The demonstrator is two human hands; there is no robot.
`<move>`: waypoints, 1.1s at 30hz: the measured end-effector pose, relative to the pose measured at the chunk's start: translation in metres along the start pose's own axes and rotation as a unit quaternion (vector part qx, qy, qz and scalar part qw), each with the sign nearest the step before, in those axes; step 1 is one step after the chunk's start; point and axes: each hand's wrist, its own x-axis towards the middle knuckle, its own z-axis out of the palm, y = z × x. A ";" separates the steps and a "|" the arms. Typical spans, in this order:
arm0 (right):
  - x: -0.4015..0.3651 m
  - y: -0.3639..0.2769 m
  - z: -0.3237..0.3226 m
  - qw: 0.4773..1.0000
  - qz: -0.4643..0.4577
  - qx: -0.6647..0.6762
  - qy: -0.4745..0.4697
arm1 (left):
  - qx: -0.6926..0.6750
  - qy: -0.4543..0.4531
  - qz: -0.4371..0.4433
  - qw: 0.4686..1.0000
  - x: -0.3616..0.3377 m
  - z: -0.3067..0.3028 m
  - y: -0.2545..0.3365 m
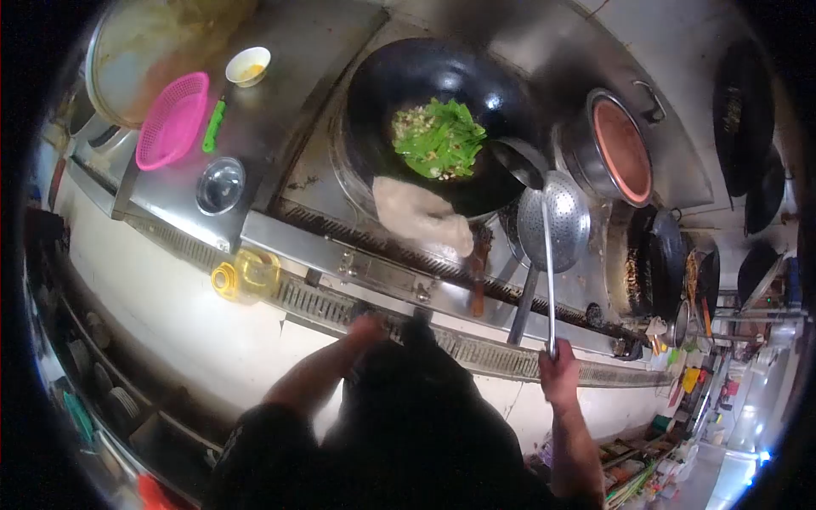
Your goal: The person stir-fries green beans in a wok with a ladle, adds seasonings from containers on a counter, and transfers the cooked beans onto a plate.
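A large black wok (425, 72) holds green leaves (446, 140) with small pale pieces among them. A beige cloth (416, 212) lies over the wok's near rim. My right hand (559, 374) is closed round the end of a long metal handle, which runs up to a ladle (520, 163) at the wok's right side, in front of a perforated strainer (571, 225). My left hand (367, 330) is near my body at the stove's front edge, below the cloth and blurred; its fingers cannot be made out.
At the left are a pink basket (172, 123), a green-handled tool (214, 126), a white bowl (248, 66), a glass bowl (221, 185) and an oil bottle (255, 274). A metal pot (586, 149) stands right of the wok, with dark pans (671, 251) beyond.
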 end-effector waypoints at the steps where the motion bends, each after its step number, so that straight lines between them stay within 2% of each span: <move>1: -0.012 0.014 0.005 0.996 0.017 0.085 0.003 | -0.042 -0.002 -0.051 0.998 0.005 -0.008 0.018; 2: -0.021 0.022 0.005 0.996 0.018 0.086 -0.003 | -0.084 -0.003 -0.102 0.991 0.009 -0.014 0.025; 3: -0.031 0.026 0.002 0.991 0.053 0.119 -0.007 | -0.083 -0.004 -0.108 0.991 0.013 -0.015 0.021; 4: -0.038 0.030 -0.002 0.985 0.089 0.150 -0.009 | -0.196 0.185 -0.211 0.940 0.020 -0.013 0.017; 6: -0.049 0.036 -0.005 0.978 0.115 0.174 0.001 | -0.294 0.365 -0.298 0.832 0.027 -0.013 0.006; 8: -0.054 0.033 -0.012 0.962 0.143 0.232 0.005 | -0.242 0.365 -0.160 0.885 0.019 -0.023 -0.016; 9: -0.055 0.035 -0.013 0.961 0.144 0.234 0.005 | -0.239 0.364 -0.160 0.886 0.013 -0.027 -0.020; 11: -0.057 0.041 -0.016 0.961 0.101 0.256 0.003 | -0.228 0.222 -0.095 0.943 0.002 -0.030 -0.024; 12: -0.055 0.041 -0.016 0.961 0.100 0.258 0.002 | -0.227 0.224 -0.096 0.943 0.007 -0.025 -0.024; 14: -0.051 0.034 -0.018 0.947 0.122 0.297 -0.003 | 0.032 0.135 -0.076 0.987 0.020 -0.005 -0.027; 18: -0.041 0.025 -0.020 0.924 0.088 0.372 -0.020 | 0.102 0.078 -0.055 0.990 0.022 -0.009 -0.007; 20: -0.037 0.020 -0.022 0.922 0.083 0.376 -0.033 | 0.094 0.043 -0.090 0.991 0.018 -0.018 0.007; 23: -0.030 0.017 -0.024 0.915 0.064 0.395 -0.057 | 0.092 0.049 -0.100 0.990 0.011 -0.023 0.020; 27: -0.022 0.005 -0.021 0.924 0.062 0.371 -0.074 | 0.087 0.081 -0.110 0.987 0.017 -0.006 0.010; 29: -0.018 0.002 -0.015 0.927 0.045 0.364 -0.077 | 0.042 0.155 -0.087 0.983 0.013 0.005 0.005; 31: -0.009 -0.009 -0.016 0.928 0.041 0.358 -0.093 | 0.044 0.189 -0.084 0.977 0.005 0.015 -0.002; 33: 0.001 -0.023 -0.013 0.943 0.024 0.317 -0.099 | 0.049 0.119 -0.098 0.987 -0.012 0.009 -0.006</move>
